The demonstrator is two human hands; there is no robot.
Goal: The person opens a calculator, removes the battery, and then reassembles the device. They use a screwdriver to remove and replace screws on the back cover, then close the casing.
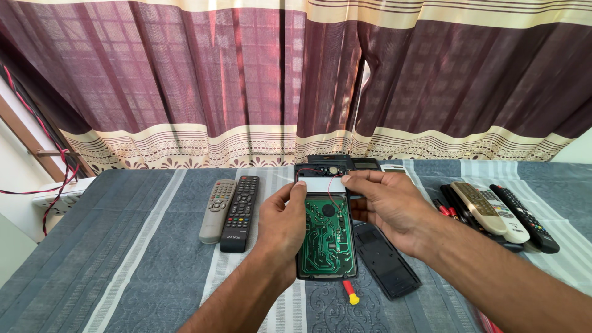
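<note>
The opened calculator's green circuit board (325,237) lies at frame centre, where your left hand (282,225) and right hand (387,206), palms down, pinch its white display strip (324,184) between fingertips.

left hand (280,219) and right hand (390,206) pinching the white strip (320,184) atop the green circuit board (326,237) | black back cover (386,261) lying just right | two remotes (231,211) lying left on the striped counter (111,259)

A striped grey cloth (111,259) covers the table, bearing 2 remotes (231,209) at left.
</note>
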